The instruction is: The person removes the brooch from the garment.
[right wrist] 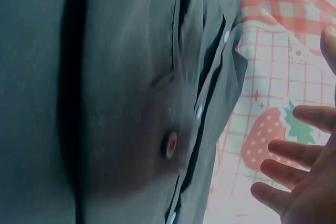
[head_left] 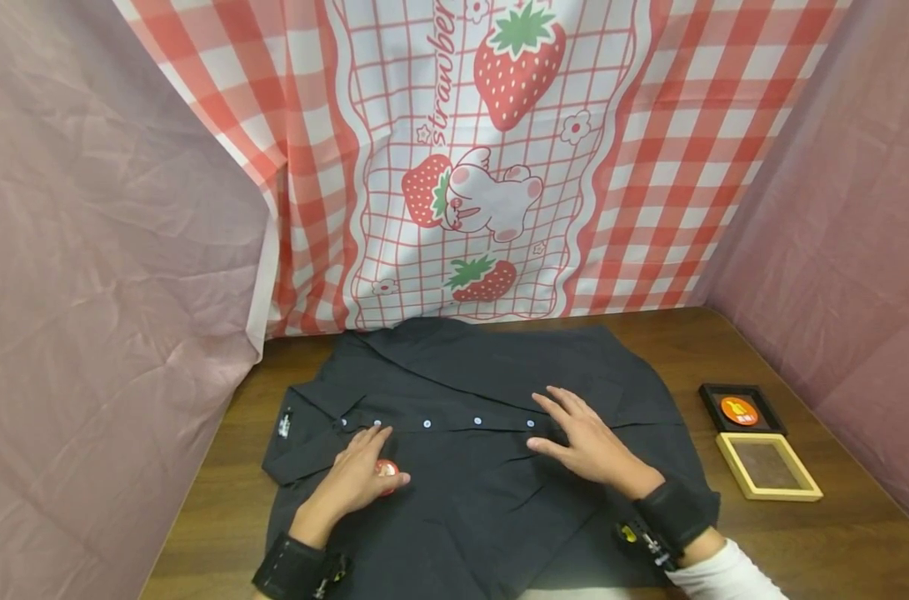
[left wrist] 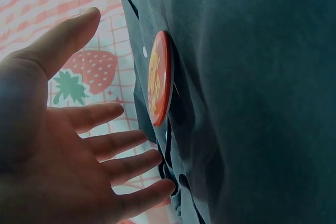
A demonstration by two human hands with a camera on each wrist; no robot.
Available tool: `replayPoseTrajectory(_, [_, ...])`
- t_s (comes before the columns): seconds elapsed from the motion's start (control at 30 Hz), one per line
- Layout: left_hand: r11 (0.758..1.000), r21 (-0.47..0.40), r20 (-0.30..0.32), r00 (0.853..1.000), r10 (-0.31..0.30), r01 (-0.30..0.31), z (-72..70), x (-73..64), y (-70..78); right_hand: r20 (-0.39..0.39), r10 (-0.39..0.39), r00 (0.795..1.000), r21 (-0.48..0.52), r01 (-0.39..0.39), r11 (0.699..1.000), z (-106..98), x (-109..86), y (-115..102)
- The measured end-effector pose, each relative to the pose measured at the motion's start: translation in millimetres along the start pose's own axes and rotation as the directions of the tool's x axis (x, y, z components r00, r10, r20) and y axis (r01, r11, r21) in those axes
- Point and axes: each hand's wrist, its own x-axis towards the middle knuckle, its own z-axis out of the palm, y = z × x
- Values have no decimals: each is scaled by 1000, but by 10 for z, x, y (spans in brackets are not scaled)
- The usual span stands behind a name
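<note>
**Hands flat on the shirt**

Your left hand (head_left: 352, 482) rests with relaxed fingers over the round red pin badge (head_left: 386, 469) on the black button-up shirt (head_left: 461, 500), spread on the wooden surface (head_left: 799, 542). Your right hand (head_left: 585, 442) lies flat and released beside the button placket.

Bare table (head_left: 836, 533) right of the shirt (head_left: 484, 500), past two frames (head_left: 754, 442).

You're at makeshift recording booth, not lived-in room: wooden table (head_left: 799, 533) boxed in by pink fabric walls (head_left: 102, 250), strawberry-print checked cloth (head_left: 491, 158) hung as backdrop. Your wrists carry black camera straps (head_left: 667, 517). Props laid out: black shirt (head_left: 461, 400), two small frames (head_left: 757, 442).
</note>
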Motion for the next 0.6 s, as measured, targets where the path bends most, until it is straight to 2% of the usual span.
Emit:
replayPoseTrajectory(0.27, [1000,-12,-6,1000,8,-8,-32,-42,-15,-24,-7,1000,49,8,999,95,73,-149])
replayPoseTrajectory(0.6, [1000,23,-6,1000,1,-1,-78,-85,-62,31,-58,998,88,55,995,161,185,-315])
